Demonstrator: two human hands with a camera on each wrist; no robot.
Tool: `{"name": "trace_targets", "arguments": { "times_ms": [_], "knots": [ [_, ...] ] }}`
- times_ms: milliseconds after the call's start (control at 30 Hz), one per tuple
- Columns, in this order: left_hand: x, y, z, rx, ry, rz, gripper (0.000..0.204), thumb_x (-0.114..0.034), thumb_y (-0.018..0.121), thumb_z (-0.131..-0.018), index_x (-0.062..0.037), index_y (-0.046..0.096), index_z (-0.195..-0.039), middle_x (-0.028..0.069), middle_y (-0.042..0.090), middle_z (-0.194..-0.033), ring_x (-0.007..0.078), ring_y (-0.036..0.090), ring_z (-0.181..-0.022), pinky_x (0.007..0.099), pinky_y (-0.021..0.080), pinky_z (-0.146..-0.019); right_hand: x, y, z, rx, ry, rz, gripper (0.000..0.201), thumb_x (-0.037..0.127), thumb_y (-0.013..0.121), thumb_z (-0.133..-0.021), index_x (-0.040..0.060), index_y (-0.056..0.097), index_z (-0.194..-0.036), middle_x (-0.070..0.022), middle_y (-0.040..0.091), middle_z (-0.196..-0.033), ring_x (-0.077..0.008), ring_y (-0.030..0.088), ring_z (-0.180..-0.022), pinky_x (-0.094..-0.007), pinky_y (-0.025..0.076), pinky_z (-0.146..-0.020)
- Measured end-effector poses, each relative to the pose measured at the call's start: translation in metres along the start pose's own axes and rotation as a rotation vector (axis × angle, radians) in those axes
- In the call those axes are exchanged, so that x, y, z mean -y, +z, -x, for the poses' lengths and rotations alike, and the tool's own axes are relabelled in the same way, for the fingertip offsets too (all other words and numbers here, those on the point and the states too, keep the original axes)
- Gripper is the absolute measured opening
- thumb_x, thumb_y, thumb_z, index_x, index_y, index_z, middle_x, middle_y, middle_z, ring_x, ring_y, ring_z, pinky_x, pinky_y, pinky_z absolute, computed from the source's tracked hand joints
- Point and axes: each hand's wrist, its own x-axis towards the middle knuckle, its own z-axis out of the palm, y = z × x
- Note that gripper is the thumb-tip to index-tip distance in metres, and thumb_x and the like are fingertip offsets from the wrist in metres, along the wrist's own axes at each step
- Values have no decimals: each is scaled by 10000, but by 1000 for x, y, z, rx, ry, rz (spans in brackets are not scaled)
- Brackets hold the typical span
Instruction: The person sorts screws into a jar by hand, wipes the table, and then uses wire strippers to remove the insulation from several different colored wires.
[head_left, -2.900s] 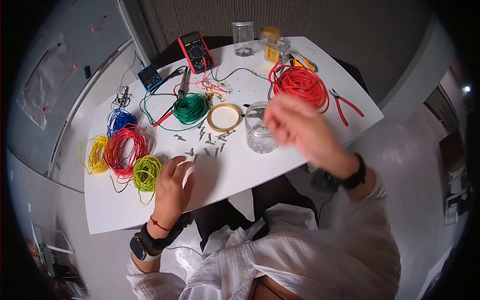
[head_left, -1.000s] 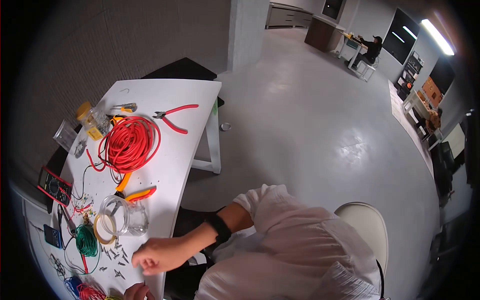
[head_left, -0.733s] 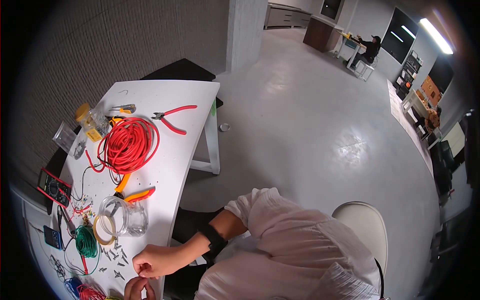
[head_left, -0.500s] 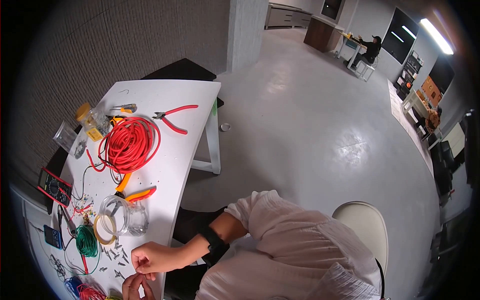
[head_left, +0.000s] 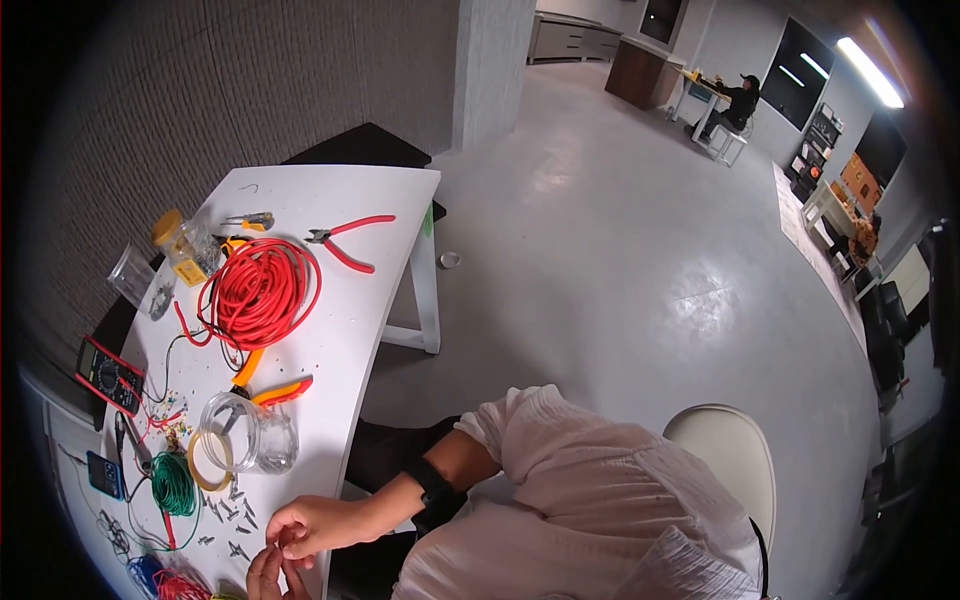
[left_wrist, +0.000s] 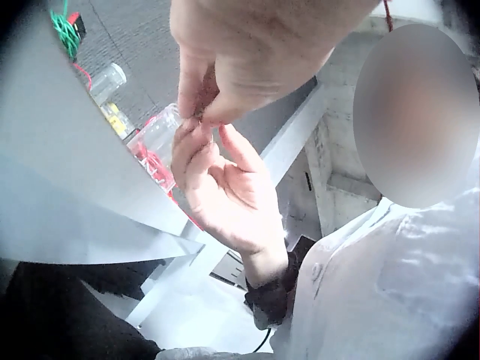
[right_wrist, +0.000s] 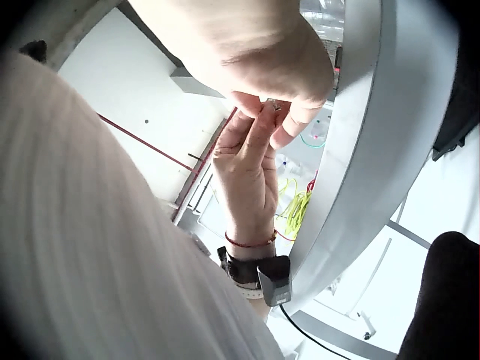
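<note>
At the table's near edge the fingertips of both hands meet. My left hand (head_left: 270, 577), partly cut off by the lower part of the head view, pinches upward toward the other hand. Its thumb and fingers hold a small shiny metal piece (right_wrist: 275, 107), mostly hidden by fingertips. From the other side my right hand (head_left: 320, 525) pinches the same piece, with the fingers curled. Several loose screws (head_left: 238, 550) lie on the white table (head_left: 330, 400) just beyond the hands. A clear open jar (head_left: 275, 442) with small pieces inside stands nearby.
Orange-handled pliers (head_left: 285, 391) lie by the jar, next to a yellow ring (head_left: 197, 465). Farther off are a red cable coil (head_left: 262, 295), red-handled cutters (head_left: 350, 262), a multimeter (head_left: 108, 375) and a green wire coil (head_left: 174, 483). Another person (head_left: 738, 105) sits across the room.
The head view has swung right. My right hand has left the jar and come to the left hand; their fingertips, apart one second ago, now meet. The last half second shows only slight finger movement.
</note>
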Motion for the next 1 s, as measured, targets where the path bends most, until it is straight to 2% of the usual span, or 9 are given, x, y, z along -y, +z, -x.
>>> {"name": "trace_targets", "arguments": {
  "times_ms": [367, 433, 500, 700, 767, 833, 900, 967, 1000],
  "knots": [
    [5, 4, 5, -57, -63, 8, 215, 95, 665, -700, 22, 650, -901, 114, 654, -860, 221, 639, -789, 309, 522, -675, 5, -1, 2, 37, 82, -145, 114, 43, 573, -820, -47, 521, -867, -99, 581, -729, -159, 604, -617, -267, 522, -560],
    [8, 6, 8, -82, -78, 136, 154, 16, 671, -735, -33, 665, -880, 62, 644, -821, 192, 615, -688, 286, 508, -572, 8, -1, 5, 24, 81, -157, 108, 57, 568, -832, -41, 526, -855, -106, 588, -737, -159, 604, -633, -274, 522, -577],
    [1, 9, 7, -90, -129, 98, 179, 59, 674, -632, -17, 590, -770, 114, 580, -728, 279, 558, -652, 329, 442, -588, 9, -4, 9, 50, 142, -125, 136, 92, 574, -851, -36, 532, -871, -100, 602, -781, -147, 610, -686, -270, 521, -628],
    [4, -2, 14, 19, -201, 340, 251, -59, 766, -608, -18, 612, -801, 95, 601, -781, 236, 582, -711, 297, 456, -624, 21, -9, 15, 80, 329, -98, 100, 58, 565, -854, -36, 551, -886, -100, 602, -783, -167, 602, -689, -272, 499, -634],
    [3, -5, 11, 7, -160, 296, 278, -96, 773, -612, -22, 621, -833, 99, 605, -828, 241, 586, -746, 297, 461, -645, 43, -5, 17, 75, 205, 237, 99, 64, 588, -832, -25, 560, -865, -81, 614, -763, -129, 598, -669, -240, 487, -608],
    [8, -14, 10, -7, -148, 196, 302, -110, 762, -635, -22, 615, -884, 110, 604, -887, 256, 592, -805, 316, 469, -680, 78, -6, 23, -65, -108, 569, 57, 32, 588, -809, -19, 566, -823, -69, 619, -750, -121, 602, -692, -238, 482, -630],
    [21, -18, 13, -36, -207, 30, 266, -77, 740, -656, -25, 615, -885, 110, 606, -906, 273, 596, -820, 329, 476, -699, 117, -26, 22, -169, -613, 1177, 77, -30, 583, -745, 32, 584, -790, -85, 625, -744, -182, 618, -696, -281, 489, -651],
    [37, -24, 15, -27, -267, -81, 214, -3, 651, -700, -39, 618, -908, 120, 606, -950, 294, 600, -843, 344, 484, -717, 156, -21, 15, -325, -898, 1616, 81, -10, 608, -728, 53, 591, -776, -69, 633, -765, -211, 618, -693, -303, 488, -641],
    [44, -26, 16, -16, -299, -118, 221, -8, 637, -708, -37, 606, -924, 128, 600, -957, 310, 594, -845, 358, 483, -715, 168, -22, 4, -282, -918, 1605, 74, 34, 630, -741, 53, 600, -807, -70, 625, -772, -216, 615, -703, -307, 484, -633]
  ]
}}
